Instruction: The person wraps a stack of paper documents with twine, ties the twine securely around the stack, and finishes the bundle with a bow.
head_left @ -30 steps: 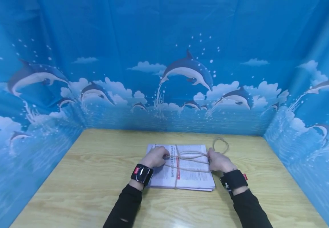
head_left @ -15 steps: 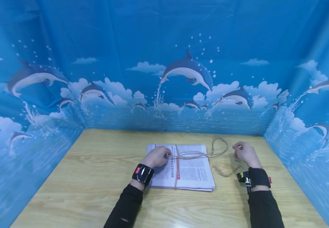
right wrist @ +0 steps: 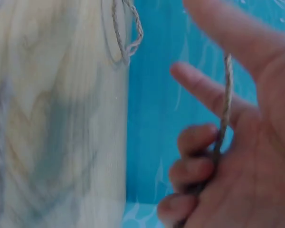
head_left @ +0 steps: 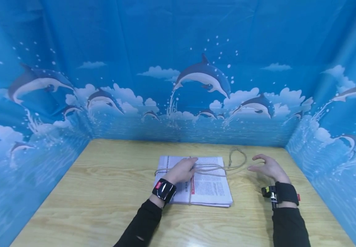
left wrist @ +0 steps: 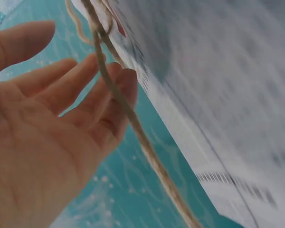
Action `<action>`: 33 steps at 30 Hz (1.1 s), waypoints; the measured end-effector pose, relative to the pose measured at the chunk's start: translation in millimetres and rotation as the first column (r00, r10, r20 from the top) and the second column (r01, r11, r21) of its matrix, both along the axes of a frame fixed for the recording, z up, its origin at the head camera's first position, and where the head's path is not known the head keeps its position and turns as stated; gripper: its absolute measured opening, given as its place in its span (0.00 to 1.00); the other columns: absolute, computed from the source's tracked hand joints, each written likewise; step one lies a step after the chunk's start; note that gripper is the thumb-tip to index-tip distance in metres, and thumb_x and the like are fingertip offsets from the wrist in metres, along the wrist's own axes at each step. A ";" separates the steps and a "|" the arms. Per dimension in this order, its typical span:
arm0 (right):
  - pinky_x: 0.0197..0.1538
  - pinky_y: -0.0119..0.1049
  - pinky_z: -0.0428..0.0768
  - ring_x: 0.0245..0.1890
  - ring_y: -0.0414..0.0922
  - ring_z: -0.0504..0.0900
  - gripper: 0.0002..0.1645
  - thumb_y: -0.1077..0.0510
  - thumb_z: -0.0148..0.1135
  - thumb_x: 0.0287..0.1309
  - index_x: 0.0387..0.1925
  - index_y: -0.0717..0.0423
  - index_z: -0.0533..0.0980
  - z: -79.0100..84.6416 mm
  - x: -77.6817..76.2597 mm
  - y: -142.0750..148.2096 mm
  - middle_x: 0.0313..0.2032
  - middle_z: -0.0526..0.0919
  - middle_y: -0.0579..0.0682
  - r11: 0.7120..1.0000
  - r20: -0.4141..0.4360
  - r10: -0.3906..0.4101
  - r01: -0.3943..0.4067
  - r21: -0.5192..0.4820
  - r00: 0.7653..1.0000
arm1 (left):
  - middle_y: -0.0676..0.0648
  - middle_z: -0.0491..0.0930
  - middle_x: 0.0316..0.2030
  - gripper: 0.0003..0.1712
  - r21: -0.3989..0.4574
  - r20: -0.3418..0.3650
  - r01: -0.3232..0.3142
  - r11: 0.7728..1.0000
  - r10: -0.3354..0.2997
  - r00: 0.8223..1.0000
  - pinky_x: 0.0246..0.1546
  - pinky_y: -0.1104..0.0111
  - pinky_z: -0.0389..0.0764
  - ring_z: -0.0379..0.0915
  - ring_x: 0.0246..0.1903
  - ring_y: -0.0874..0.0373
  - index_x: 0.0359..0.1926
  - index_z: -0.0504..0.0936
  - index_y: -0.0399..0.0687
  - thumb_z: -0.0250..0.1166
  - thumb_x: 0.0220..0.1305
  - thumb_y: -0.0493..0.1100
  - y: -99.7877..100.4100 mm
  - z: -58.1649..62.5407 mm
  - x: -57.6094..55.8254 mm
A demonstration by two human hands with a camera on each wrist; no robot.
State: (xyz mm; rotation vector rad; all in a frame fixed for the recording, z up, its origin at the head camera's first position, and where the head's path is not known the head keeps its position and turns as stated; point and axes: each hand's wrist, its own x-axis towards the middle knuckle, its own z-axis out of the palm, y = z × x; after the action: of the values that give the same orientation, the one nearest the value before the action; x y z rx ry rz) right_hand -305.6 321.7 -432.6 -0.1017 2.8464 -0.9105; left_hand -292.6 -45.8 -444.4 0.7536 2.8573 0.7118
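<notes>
Twine (left wrist: 154, 161) runs under the spread left hand (head_left: 182, 171) (partly hidden there), the right hand (head_left: 270, 168) gripping it

head: above, forward-down, farther off | 2 wrist views: close, facing fingers (left wrist: 69, 86) (right wrist: 202, 88) | all 3 share rope (left wrist: 152, 159)

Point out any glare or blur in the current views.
Head: mostly clear, pale glare on the table at the bottom edge; left wrist: print on the papers smeared, rope crisper; right wrist: table grain hazy, right hand slightly soft.
</notes>
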 end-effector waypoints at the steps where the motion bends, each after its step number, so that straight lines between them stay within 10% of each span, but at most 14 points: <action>1: 0.47 0.53 0.75 0.56 0.69 0.70 0.42 0.36 0.66 0.57 0.61 0.62 0.68 -0.2 0.5 0.4 0.63 0.65 0.73 1.000 0.028 0.017 -0.017 -0.016 0.999 | 0.40 0.75 0.62 0.30 -0.007 0.005 0.002 1.000 -0.002 1.000 0.69 0.58 0.65 0.68 0.65 0.49 0.71 0.64 0.39 0.56 0.71 0.42 1.9 -0.6 0.5; 6: 0.35 0.38 0.67 0.37 0.52 0.71 0.28 0.39 0.65 0.58 0.43 0.57 0.72 -0.2 2.3 1.3 0.44 0.73 0.60 0.994 0.053 0.052 -0.047 -0.094 0.997 | 0.43 0.84 0.48 0.28 0.047 0.005 0.010 0.999 -0.010 1.000 0.58 0.60 0.76 0.79 0.51 0.53 0.68 0.69 0.40 0.58 0.70 0.44 6.1 -3.5 2.0; 13: 0.31 0.34 0.58 0.24 0.40 0.55 0.30 0.49 0.66 0.61 0.26 0.59 0.54 5.9 7.2 13.1 0.25 0.54 0.46 0.954 0.033 0.182 -0.169 -0.249 0.983 | 0.50 0.82 0.30 0.14 0.148 0.023 0.054 0.988 -0.058 0.998 0.33 0.71 0.76 0.72 0.25 0.63 0.45 0.86 0.46 0.58 0.71 0.46 7.0 -2.7 -1.2; 21: 0.28 0.35 0.58 0.18 0.39 0.51 0.33 0.36 0.54 0.67 0.20 0.52 0.53 8.5 1.4 13.3 0.18 0.49 0.42 0.971 0.017 0.018 -0.013 -0.238 1.000 | 0.45 0.80 0.53 0.13 -0.092 -0.066 0.172 0.981 -0.179 0.982 0.64 0.62 0.68 0.73 0.57 0.53 0.45 0.86 0.44 0.58 0.70 0.45 16.4 -3.6 1.6; 27: 0.29 0.36 0.58 0.17 0.40 0.51 0.32 0.39 0.55 0.68 0.18 0.50 0.53 9.0 -0.2 10.1 0.18 0.48 0.42 0.977 0.017 -0.043 0.046 -0.210 0.999 | 0.47 0.72 0.63 0.23 -0.224 -0.039 0.110 0.968 -0.122 0.992 0.66 0.53 0.66 0.66 0.63 0.49 0.62 0.77 0.47 0.56 0.71 0.51 24.3 -3.6 4.2; 33: 0.31 0.36 0.60 0.17 0.40 0.50 0.28 0.55 0.56 0.66 0.16 0.49 0.52 10.7 3.9 10.5 0.16 0.48 0.41 0.978 -0.023 -0.062 0.057 -0.203 0.998 | 0.41 0.74 0.55 0.20 -0.101 -0.103 0.024 0.995 -0.034 0.994 0.58 0.58 0.75 0.72 0.54 0.50 0.58 0.78 0.40 0.58 0.69 0.44 27.0 -6.5 -0.5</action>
State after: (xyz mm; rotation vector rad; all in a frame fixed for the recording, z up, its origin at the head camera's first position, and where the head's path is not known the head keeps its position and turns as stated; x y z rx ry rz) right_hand -301.8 332.2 -421.9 -0.0529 2.7886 -1.2188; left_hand -293.1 -18.7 -450.8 0.8398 2.9422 0.5369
